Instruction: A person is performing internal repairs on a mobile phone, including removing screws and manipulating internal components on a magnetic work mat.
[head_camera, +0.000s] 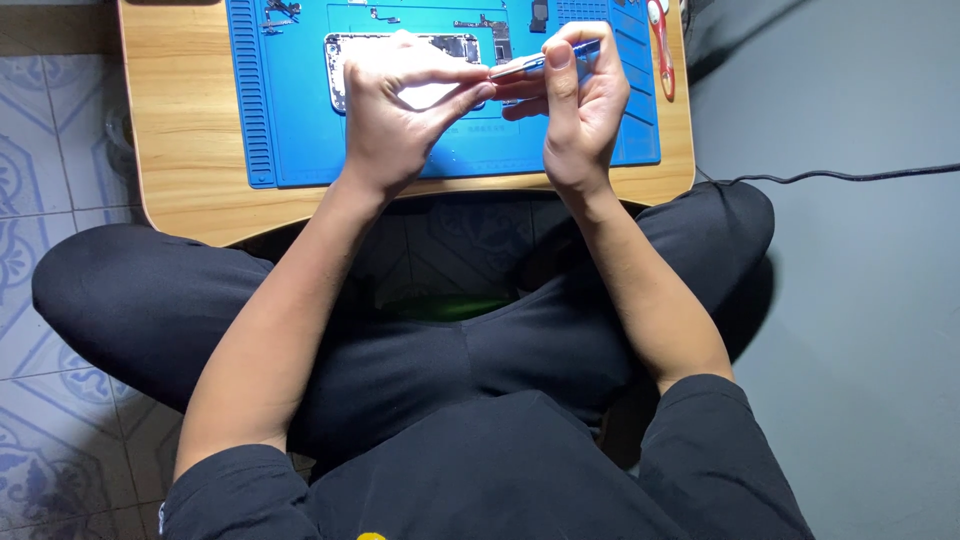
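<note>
Your right hand (583, 105) is curled around a blue-handled tool (560, 58), thumb pressed on top, holding it above the blue work mat (300, 130). Your left hand (395, 110) pinches the tool's metal tip between thumb and forefinger, just over the opened phone body (340, 60).

slim blue-handled tool (545, 64) with a pale metal tip, lying nearly level and pointing left, pinched between both hands above the blue mat; opened phone shell (400, 60) flat on that mat, partly hidden under the fingers
</note>
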